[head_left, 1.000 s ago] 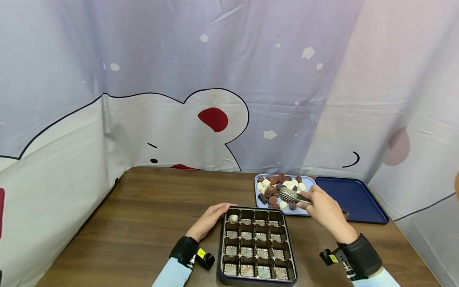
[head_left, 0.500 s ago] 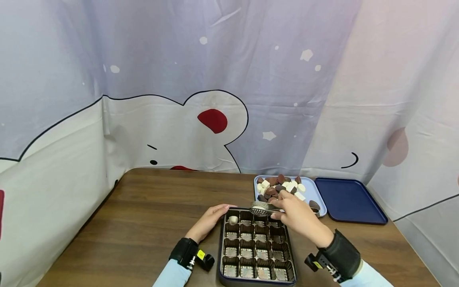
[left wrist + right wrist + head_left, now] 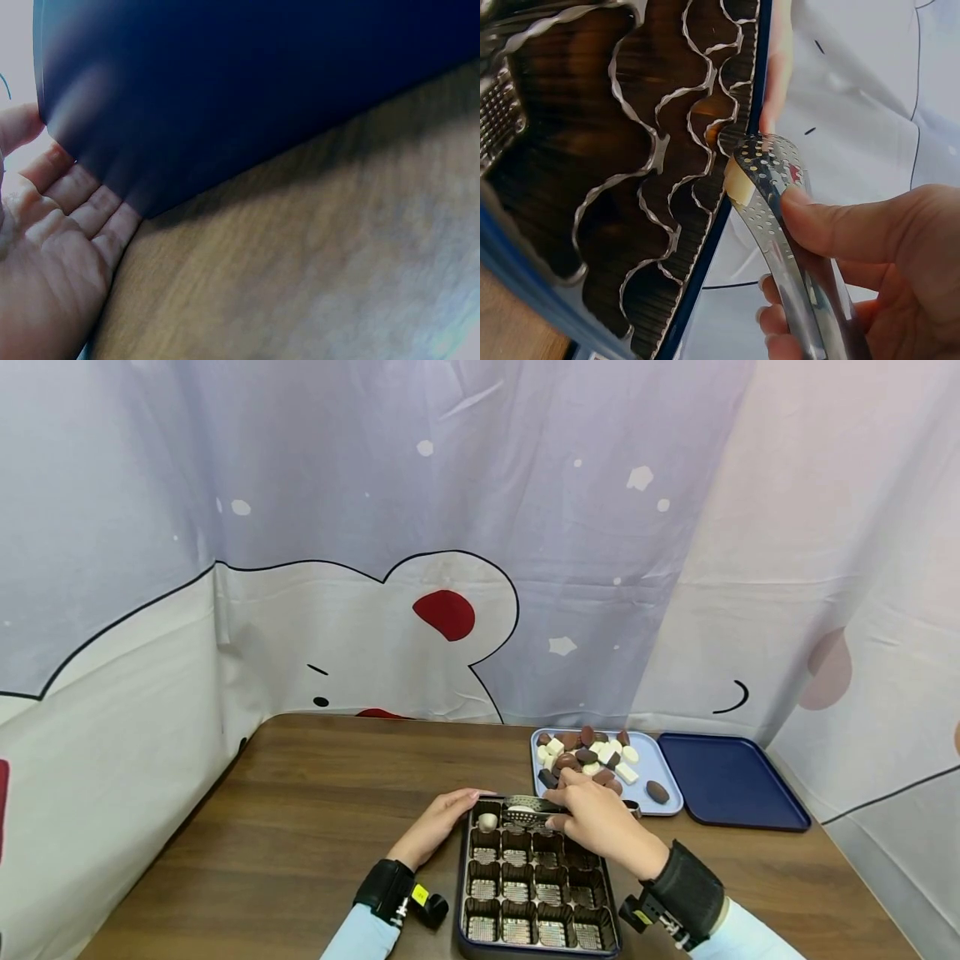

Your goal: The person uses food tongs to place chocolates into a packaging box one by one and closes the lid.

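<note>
My right hand [image 3: 600, 824] has carried the tongs [image 3: 527, 805] leftward along the back row of the compartment box [image 3: 517, 931]; my left hand [image 3: 438, 820] stays at the box's back left corner, next to the compartment holding a round white piece [image 3: 487, 822]. My right thumb and fingers pinch the tongs, whose perforated heads grip a white piece [image 3: 739, 187]. My left fingers lie fairly straight against the corner.

The white piece pokes out past the edge of the heads, so it could slip if I ease my pinch early, or shoot out if I squeeze harder. Coming in slanted, the heads might catch a divider and drop it in the wrong compartment. A knock on the rim could shift the box, since my left hand braces only one corner.

My right hand and the tongs hide much of the back row's right side, so I can't tell whether the piece is already below the rim. My left fingertips disappear behind the wall.
</note>
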Available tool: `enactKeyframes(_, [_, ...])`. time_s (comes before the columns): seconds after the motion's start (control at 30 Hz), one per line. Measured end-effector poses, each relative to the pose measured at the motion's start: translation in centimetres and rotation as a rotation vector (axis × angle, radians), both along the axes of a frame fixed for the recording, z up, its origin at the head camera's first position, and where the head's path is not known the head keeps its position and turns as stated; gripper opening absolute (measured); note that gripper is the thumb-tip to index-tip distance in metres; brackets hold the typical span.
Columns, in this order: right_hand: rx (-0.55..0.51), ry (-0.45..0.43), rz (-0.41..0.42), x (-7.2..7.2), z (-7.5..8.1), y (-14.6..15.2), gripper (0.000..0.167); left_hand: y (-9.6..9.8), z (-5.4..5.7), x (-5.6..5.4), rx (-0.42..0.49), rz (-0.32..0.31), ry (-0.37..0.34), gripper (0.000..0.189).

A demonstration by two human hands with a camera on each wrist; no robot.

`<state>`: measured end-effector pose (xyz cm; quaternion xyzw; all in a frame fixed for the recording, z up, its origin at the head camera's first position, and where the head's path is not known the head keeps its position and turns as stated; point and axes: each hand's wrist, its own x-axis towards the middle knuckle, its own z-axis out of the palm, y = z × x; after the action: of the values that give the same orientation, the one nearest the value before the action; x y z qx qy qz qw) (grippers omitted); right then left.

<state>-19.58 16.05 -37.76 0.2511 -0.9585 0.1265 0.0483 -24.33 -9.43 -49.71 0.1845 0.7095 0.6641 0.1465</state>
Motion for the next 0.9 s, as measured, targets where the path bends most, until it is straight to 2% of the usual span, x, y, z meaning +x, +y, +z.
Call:
enactKeyframes(0.23, [-0.024, -0.050, -0.025, -0.1, 0.0, -0.2, 0.041, 0.0, -0.1, 0.0, -0.009, 0.000, 0.014, 0.043])
enactKeyframes(0.47, [-0.065, -0.033, -0.044, -0.6, 0.5, 0.7, 0.044, -0.1, -0.1, -0.1, -0.024, 0.001, 0.021, 0.044])
enactKeyframes(0.67, [-0.115, -0.018, -0.082, -1.2, 1.7, 3.1, 0.047, 0.0, 0.1, 0.1, -0.026, 0.001, 0.020, 0.043])
enactKeyframes(0.9, [-0.111, -0.013, -0.183, -1.9, 3.4, 7.5, 0.047, -0.1, 0.2, 0.2, -0.030, 0.003, 0.015, 0.042])
